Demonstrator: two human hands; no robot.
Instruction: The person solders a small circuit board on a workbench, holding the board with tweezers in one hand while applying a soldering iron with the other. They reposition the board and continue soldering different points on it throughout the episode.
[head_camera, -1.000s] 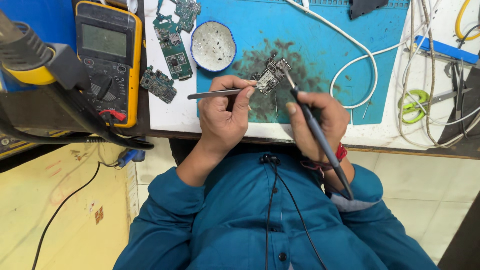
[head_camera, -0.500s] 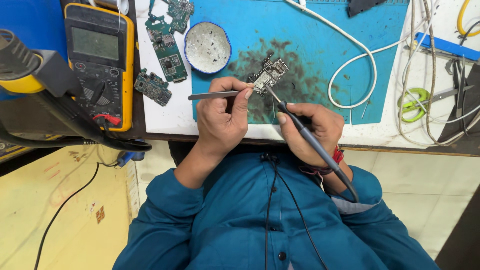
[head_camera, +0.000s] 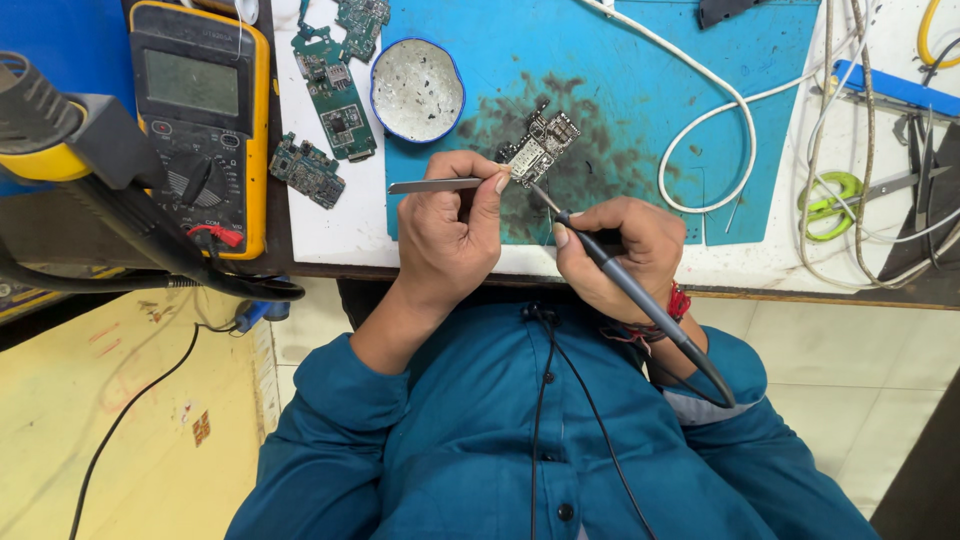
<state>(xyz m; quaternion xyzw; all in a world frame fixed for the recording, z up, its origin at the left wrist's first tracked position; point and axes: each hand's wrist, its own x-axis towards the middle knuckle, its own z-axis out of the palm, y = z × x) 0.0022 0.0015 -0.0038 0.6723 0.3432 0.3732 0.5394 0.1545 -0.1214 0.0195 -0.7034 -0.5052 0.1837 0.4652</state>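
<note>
A small bare circuit board (head_camera: 541, 146) lies on the stained blue work mat (head_camera: 640, 70). My left hand (head_camera: 450, 235) pinches metal tweezers (head_camera: 432, 185), and its fingertips touch the board's near left corner. My right hand (head_camera: 622, 250) grips a slim grey soldering iron (head_camera: 640, 300) like a pen. The iron's tip sits at the board's near edge, and its cord trails back over my blue sleeve.
A yellow multimeter (head_camera: 200, 110) with probe leads lies at the left, beside a yellow-and-black hot-air tool (head_camera: 60, 140). Two green circuit boards (head_camera: 335, 95) (head_camera: 308, 170) and a round dish (head_camera: 417, 90) lie behind my left hand. A white cable (head_camera: 720, 130) and green-handled scissors (head_camera: 830, 195) lie to the right.
The soldering iron tip has moved from the board's right side down and left to its near edge. My left hand and the tweezers have stayed in place.
</note>
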